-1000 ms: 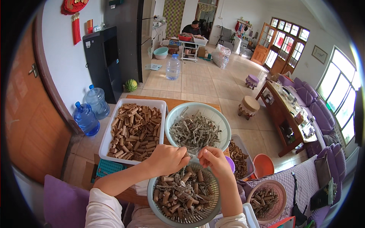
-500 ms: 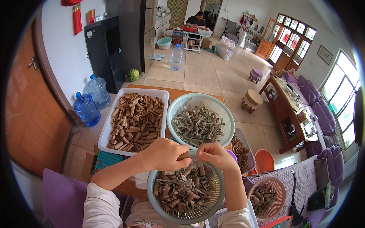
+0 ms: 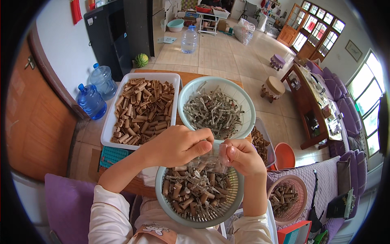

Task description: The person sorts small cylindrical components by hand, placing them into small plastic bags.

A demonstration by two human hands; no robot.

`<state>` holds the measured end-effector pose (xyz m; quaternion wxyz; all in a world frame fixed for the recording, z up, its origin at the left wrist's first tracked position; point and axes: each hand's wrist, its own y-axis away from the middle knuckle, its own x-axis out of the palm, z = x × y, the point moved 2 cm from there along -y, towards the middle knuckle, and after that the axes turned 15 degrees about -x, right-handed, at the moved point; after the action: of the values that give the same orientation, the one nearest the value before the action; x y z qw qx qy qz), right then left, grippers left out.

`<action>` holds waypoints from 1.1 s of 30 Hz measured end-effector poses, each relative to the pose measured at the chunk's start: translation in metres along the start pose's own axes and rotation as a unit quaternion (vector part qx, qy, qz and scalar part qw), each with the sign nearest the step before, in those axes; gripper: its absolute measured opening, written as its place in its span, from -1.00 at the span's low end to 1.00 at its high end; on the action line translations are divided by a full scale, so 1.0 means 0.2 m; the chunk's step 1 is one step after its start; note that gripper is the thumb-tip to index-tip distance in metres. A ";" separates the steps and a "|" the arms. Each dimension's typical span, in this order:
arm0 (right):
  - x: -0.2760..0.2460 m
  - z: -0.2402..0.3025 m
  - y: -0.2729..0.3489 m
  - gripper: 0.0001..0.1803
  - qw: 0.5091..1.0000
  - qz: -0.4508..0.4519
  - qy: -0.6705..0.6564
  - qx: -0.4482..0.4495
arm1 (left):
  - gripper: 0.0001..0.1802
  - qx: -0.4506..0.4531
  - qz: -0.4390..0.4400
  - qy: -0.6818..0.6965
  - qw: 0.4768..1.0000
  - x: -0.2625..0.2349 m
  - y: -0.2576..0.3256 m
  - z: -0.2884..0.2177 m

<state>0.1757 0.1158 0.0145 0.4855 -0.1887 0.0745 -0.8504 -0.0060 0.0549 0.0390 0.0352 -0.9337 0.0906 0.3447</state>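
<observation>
wooden worktop (image 3: 191, 74), its far edge against a pale tiled floor (image 3: 227, 53). on it: white tray (image 3: 109, 122) of brown tubes, and beside it a pale bowl (image 3: 243, 95) of grey twiggy scraps. nearer, a grey-green basket (image 3: 227, 207) of tubes mixed with scraps. left hand (image 3: 176, 144) and right hand (image 3: 241, 156) both closed, pinching a small clear plastic bag (image 3: 209, 156) between them, just above the basket. two blue water bottles (image 3: 91, 101) stand by an orange door (image 3: 28, 122). a watermelon (image 3: 141, 60) lies near a black cabinet (image 3: 118, 32). pink basket (image 3: 300, 191) to the right.
</observation>
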 end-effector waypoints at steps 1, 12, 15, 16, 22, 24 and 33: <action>0.02 -0.01 0.01 -0.59 1.000 -0.003 -0.001 0.002 | -0.58 -0.015 0.005 -0.002 1.000 0.00 0.00 -0.01; 0.15 -0.03 0.07 -0.70 0.962 -0.122 -0.205 -0.134 | -0.76 0.226 -0.279 -0.015 0.933 0.12 0.16 -0.18; 0.19 0.01 0.08 -0.70 0.968 -0.144 -0.163 -0.123 | -0.72 0.223 -0.252 0.012 0.942 0.10 0.16 -0.19; 0.20 0.01 0.08 -0.70 0.968 -0.146 -0.163 -0.123 | -0.72 0.239 -0.259 -0.004 0.936 0.09 0.16 -0.19; 0.22 0.03 0.07 -0.70 0.973 -0.130 -0.134 -0.138 | -0.75 0.311 -0.304 -0.143 0.889 0.03 0.17 -0.24; 0.23 0.04 0.07 -0.70 0.973 -0.167 -0.115 -0.112 | -0.76 0.330 -0.306 -0.180 0.875 0.01 0.18 -0.26; 0.26 0.06 0.04 -0.69 0.975 -0.179 -0.112 -0.075 | -0.82 0.346 -0.244 -0.307 0.852 -0.06 0.18 -0.30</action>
<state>0.1622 0.0675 0.0363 0.3156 -0.3285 0.0484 -0.8889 0.0163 0.0132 0.0926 0.4648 -0.6997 -0.0422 0.5409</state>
